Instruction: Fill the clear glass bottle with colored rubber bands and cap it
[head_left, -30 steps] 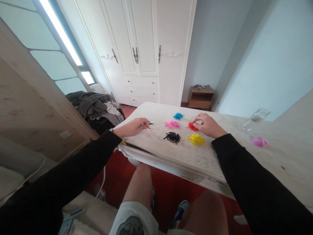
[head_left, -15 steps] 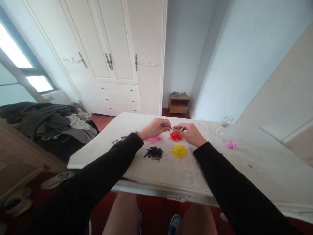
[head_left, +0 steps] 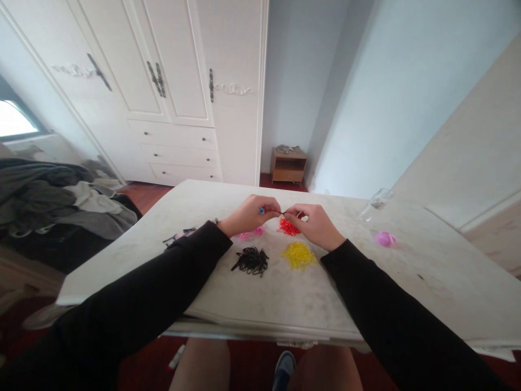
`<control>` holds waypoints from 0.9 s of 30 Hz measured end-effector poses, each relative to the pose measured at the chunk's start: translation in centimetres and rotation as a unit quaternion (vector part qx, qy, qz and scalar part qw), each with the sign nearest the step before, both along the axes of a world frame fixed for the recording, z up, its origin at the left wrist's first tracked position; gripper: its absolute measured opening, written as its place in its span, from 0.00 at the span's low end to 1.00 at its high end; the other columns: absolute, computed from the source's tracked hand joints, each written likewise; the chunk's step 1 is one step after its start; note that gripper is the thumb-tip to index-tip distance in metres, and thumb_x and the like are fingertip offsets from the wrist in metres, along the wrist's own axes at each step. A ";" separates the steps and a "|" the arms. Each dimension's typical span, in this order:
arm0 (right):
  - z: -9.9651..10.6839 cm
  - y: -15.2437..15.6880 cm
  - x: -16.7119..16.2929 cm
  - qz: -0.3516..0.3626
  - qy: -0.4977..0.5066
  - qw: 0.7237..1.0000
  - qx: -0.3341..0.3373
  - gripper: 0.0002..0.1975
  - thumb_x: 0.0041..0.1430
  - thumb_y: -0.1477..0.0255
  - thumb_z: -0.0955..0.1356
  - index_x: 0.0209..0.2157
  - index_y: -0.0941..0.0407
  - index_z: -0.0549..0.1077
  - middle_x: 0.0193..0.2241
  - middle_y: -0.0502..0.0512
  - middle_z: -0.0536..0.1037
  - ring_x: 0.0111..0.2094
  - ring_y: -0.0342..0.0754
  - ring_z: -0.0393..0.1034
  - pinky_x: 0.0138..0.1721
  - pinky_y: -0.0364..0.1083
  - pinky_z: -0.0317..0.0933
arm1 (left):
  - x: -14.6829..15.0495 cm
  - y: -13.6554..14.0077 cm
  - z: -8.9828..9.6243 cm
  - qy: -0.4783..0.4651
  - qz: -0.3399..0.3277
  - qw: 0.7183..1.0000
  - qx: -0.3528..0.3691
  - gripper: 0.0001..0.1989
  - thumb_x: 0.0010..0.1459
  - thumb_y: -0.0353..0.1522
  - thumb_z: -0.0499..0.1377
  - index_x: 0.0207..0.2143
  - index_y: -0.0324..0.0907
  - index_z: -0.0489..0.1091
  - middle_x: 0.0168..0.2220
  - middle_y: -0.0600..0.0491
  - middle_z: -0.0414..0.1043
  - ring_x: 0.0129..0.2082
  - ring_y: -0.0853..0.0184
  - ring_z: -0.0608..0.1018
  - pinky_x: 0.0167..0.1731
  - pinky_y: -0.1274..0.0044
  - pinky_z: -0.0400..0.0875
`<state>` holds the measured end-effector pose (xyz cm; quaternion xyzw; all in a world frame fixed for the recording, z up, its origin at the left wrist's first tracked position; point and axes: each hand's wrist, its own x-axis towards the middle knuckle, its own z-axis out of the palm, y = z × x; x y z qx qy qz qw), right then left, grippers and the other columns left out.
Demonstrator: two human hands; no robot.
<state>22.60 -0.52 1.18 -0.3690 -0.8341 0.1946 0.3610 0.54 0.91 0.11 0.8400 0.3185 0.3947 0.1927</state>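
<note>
Over the table's far half, my left hand and my right hand meet with fingertips pinched on a thin dark rubber band. It stretches a short way between them. A blue spot, perhaps a ring, shows on my left hand. Just beneath the fingertips lies a pile of red rubber bands, partly covered by my right hand. Pink bands sit under my left wrist, partly hidden. Nearer to me are a black pile of rubber bands and a yellow pile.
More small dark items lie left, partly behind my sleeve. On the right of the white table are a tilted clear bottle or jar and a pink-purple bundle. Beyond stand a white wardrobe and a small wooden cabinet.
My view has shifted, so the room and table sit differently in it. Both hands still pinch the dark band; it now appears drawn straighter between the fingertips.
</note>
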 end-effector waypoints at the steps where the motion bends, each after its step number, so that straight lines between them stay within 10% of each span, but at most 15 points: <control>1: 0.0 -0.1 0.0 0.002 0.004 1.000 -0.012 0.09 0.63 0.68 0.69 0.32 0.57 0.81 0.29 0.54 0.83 0.30 0.47 0.75 0.34 0.46 0.66 | 0.0 -0.1 0.0 0.005 0.000 1.000 0.007 0.04 0.62 0.29 0.63 0.33 0.40 0.77 0.27 0.55 0.77 0.28 0.71 0.75 0.33 0.78 0.69; 27: 0.2 0.0 0.2 -0.062 0.036 0.996 0.048 0.11 0.63 0.69 0.68 0.27 0.55 0.76 0.26 0.52 0.80 0.29 0.47 0.73 0.36 0.47 0.67 | -0.5 -0.1 0.2 -0.003 -0.028 1.000 0.007 0.13 0.63 0.24 0.56 0.38 0.41 0.82 0.30 0.54 0.71 0.26 0.74 0.77 0.30 0.80 0.70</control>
